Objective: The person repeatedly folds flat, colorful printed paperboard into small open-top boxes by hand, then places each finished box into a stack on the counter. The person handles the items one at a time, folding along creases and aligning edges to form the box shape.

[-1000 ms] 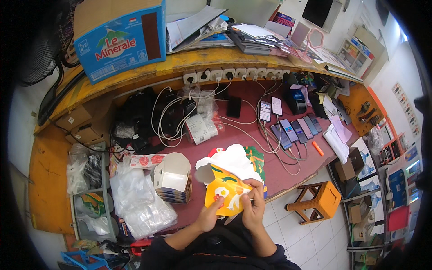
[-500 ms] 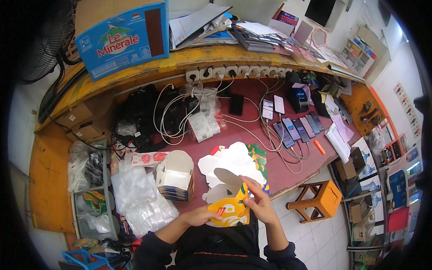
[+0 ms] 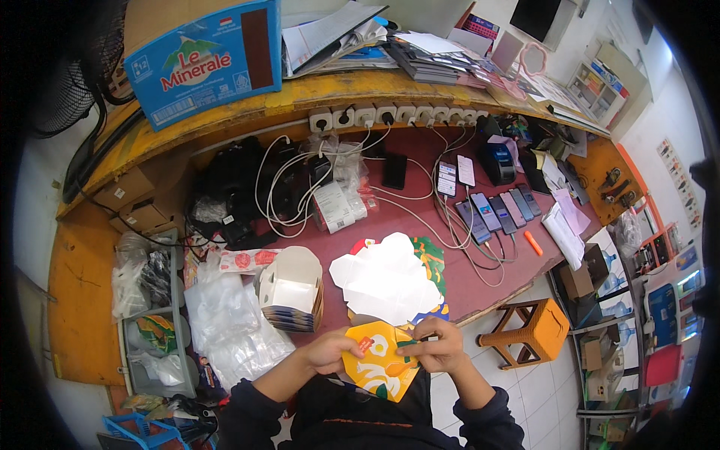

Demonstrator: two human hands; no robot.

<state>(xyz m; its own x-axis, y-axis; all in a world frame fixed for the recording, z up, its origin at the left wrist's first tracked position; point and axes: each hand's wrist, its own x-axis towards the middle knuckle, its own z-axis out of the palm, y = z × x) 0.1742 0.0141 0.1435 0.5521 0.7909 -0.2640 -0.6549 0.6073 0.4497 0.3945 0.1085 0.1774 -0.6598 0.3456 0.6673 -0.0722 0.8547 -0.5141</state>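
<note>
A yellow paper food box (image 3: 382, 369) with white and orange print is held low over the table's front edge, its printed side facing up. My left hand (image 3: 334, 352) grips its left side, thumb on top. At its upper right edge, my right hand (image 3: 436, 346) pinches the card with fingers bent; what lies under those fingers is hidden. Just beyond lie flat unfolded box blanks (image 3: 386, 276), white side up, with a green and orange printed edge showing. To their left stands a nested stack of folded boxes (image 3: 291, 289), white inside.
Clear plastic bags (image 3: 232, 326) lie left of the stack, beside a grey bin (image 3: 182, 352). Several phones (image 3: 487, 212) on white cables lie at the back right, near an orange marker (image 3: 533, 243). An orange stool (image 3: 525, 334) stands right of the table (image 3: 341, 251).
The box has turned from standing partly open with its white inside showing to lying with its yellow face upward. My right hand has come down to its upper right edge.
</note>
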